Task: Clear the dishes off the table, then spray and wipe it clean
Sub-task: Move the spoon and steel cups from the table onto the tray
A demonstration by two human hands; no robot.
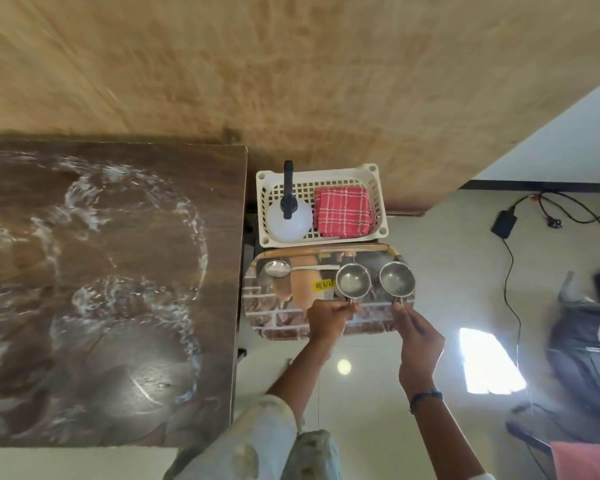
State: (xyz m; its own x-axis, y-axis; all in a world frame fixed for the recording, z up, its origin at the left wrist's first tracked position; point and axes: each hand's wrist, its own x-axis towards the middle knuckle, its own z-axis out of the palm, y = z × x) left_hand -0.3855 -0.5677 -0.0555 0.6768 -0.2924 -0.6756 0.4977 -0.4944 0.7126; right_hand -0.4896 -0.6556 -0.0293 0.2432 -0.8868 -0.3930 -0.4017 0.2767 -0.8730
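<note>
Two steel cups stand on a printed tray (267, 317) to the right of the brown table (118, 271). My left hand (328, 320) pinches the handle of the left cup (353, 281). My right hand (418, 336) pinches the handle of the right cup (396, 278). A steel spoon (281, 268) lies on the tray's far left part. Behind the tray a white basket (376, 188) holds a white spray bottle (288, 216) with a black nozzle and a folded red checked cloth (343, 211). White smears cover the table top.
A tan wall rises behind the table and basket. On the pale floor at the right lie a black adapter (503, 223) with trailing cables and a dark bag (582, 355). A pink object (586, 460) shows at the bottom right corner.
</note>
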